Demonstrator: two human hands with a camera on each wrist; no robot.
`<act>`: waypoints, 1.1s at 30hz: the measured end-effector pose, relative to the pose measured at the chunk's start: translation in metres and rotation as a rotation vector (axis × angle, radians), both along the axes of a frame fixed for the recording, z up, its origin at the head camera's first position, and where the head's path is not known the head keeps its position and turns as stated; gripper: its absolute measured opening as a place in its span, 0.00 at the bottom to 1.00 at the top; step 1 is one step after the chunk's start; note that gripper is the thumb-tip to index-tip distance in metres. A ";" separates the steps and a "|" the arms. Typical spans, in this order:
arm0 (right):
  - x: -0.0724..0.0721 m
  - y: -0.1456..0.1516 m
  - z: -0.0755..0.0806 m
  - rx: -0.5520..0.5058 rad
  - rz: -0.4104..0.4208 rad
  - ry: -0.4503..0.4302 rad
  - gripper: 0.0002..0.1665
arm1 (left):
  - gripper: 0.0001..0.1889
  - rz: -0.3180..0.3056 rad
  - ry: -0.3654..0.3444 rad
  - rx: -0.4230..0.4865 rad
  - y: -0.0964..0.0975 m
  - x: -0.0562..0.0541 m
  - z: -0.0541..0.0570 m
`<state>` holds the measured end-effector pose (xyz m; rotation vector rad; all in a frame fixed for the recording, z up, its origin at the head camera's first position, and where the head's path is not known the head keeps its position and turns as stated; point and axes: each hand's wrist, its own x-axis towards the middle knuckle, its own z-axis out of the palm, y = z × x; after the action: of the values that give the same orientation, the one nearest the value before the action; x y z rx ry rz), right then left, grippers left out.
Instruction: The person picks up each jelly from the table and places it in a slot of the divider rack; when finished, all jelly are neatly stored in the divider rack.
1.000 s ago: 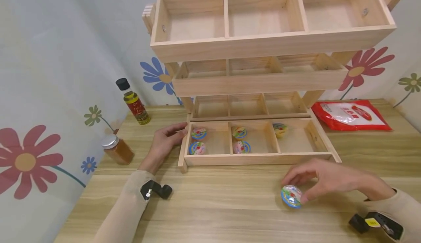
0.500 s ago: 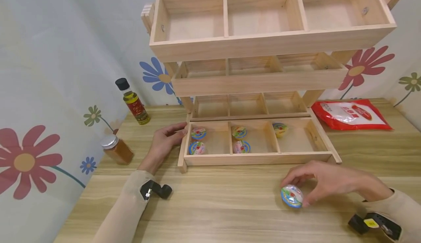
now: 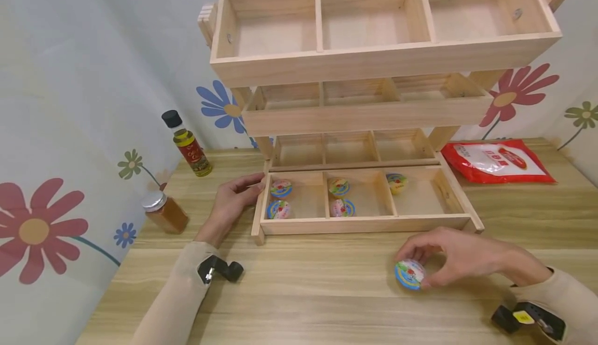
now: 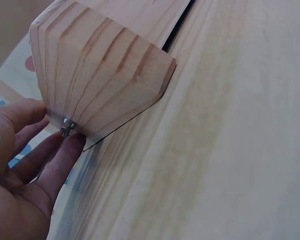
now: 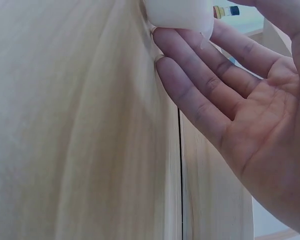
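On the table in front of the rack, my right hand [image 3: 460,259] holds a small jelly cup [image 3: 410,274] between thumb and fingers. Its printed foil lid faces up, tilted. The right wrist view shows the cup's pale, smooth body [image 5: 180,14] at the fingertips, close over the tabletop. My left hand [image 3: 232,202] rests against the left side of the wooden rack [image 3: 364,225]. In the left wrist view its fingertips touch the wood around a small metal wing nut [image 4: 66,127]. Several similar jelly cups lie in the bottom tray: two left, two middle, and a yellowish one [image 3: 397,184] right.
Further tiers of the rack [image 3: 383,65] rise above the bottom tray, each split into three compartments. An olive oil bottle [image 3: 192,153] and a jar with a silver lid [image 3: 168,212] stand at left. A red and white packet [image 3: 497,162] lies at right.
My right hand has shifted slightly left with the jelly cup, and the angle of its lid has changed a little. The left hand stays against the rack's side.
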<state>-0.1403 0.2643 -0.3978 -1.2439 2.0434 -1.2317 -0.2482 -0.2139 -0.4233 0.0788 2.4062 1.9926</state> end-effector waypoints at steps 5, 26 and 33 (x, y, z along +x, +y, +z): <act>0.000 -0.002 0.002 0.009 -0.015 -0.010 0.24 | 0.21 0.001 -0.011 0.010 -0.001 0.001 0.001; -0.003 0.001 0.034 -0.016 -0.227 0.121 0.26 | 0.22 0.001 -0.006 0.012 -0.002 0.003 0.004; -0.011 0.002 0.049 0.046 -0.378 0.239 0.26 | 0.22 -0.006 0.004 0.006 0.000 0.002 0.002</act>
<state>-0.1518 0.2661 -0.3489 -1.0561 2.5555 -1.2337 -0.2458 -0.2141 -0.4211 0.0899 2.3989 1.9995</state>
